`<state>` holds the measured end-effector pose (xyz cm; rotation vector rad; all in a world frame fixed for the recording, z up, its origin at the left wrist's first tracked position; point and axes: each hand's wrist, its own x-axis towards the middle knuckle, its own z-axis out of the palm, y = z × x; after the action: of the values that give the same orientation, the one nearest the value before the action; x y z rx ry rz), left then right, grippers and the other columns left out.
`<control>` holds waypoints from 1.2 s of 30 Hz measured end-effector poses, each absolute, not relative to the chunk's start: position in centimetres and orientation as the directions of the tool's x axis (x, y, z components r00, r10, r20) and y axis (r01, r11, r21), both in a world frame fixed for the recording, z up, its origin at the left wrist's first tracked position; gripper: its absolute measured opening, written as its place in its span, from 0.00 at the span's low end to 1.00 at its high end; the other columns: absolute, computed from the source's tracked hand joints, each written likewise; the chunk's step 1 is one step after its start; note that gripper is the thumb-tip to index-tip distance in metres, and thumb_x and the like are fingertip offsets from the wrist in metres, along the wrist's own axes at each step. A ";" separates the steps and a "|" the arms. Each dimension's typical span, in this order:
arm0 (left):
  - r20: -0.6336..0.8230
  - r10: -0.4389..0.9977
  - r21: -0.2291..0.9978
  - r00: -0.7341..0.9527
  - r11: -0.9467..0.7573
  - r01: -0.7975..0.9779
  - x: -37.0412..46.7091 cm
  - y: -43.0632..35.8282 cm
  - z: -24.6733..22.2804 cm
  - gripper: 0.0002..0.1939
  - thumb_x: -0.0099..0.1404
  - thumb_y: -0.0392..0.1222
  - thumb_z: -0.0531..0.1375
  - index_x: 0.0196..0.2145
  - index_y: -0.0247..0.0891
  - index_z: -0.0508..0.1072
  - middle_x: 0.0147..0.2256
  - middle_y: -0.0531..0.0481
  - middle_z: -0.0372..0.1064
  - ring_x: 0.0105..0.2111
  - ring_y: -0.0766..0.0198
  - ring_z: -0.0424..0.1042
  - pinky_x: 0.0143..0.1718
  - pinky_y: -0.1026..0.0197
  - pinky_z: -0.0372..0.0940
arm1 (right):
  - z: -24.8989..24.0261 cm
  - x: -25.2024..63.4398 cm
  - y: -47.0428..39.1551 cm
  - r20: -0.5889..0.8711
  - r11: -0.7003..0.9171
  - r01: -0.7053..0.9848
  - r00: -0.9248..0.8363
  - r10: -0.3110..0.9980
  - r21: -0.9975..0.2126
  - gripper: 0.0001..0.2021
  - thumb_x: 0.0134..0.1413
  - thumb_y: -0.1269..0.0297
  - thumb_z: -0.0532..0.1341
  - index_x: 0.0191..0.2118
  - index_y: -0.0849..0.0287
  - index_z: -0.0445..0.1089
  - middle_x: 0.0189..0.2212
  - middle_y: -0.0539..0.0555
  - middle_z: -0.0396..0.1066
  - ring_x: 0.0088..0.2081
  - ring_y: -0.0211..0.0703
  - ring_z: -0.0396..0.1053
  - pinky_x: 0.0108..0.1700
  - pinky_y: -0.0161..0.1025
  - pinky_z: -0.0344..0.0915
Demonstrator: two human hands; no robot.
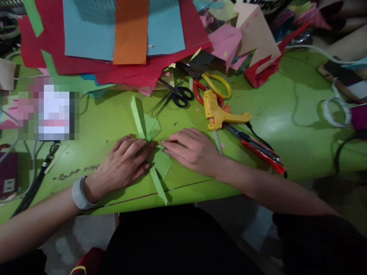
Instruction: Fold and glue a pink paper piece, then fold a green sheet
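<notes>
A light-green folded paper piece lies on the green table, with one narrow strip pointing up and away and another toward the table's front edge. My left hand rests over its left side, fingertips pressed together on the folded middle. From the right, my right hand pinches a small folded part of the same paper between thumb and fingers. The two sets of fingertips almost meet, and they hide the centre of the fold.
A yellow glue gun lies right of the paper, near a red utility knife. Beyond are black-handled scissors and larger yellow-and-red-handled scissors. Stacked coloured sheets cover the back. A purple object sits at far left.
</notes>
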<state>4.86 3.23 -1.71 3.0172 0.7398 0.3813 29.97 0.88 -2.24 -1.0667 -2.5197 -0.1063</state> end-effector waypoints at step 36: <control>0.237 0.425 0.003 0.873 -0.899 0.437 4.9 3.3 -1.9 0.27 0.71 0.56 0.53 0.60 0.36 0.67 0.48 0.40 0.68 0.50 0.51 0.67 0.59 0.45 0.60 | -0.9 30.8 1.2 0.428 0.732 0.625 -0.603 0.673 -0.271 0.10 0.60 0.73 0.56 0.40 0.65 0.76 0.31 0.56 0.75 0.32 0.41 0.67 0.31 0.39 0.60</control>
<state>4.94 3.34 -1.91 3.0899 0.7120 0.3728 30.75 1.20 -0.85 -0.9838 -2.4237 0.1265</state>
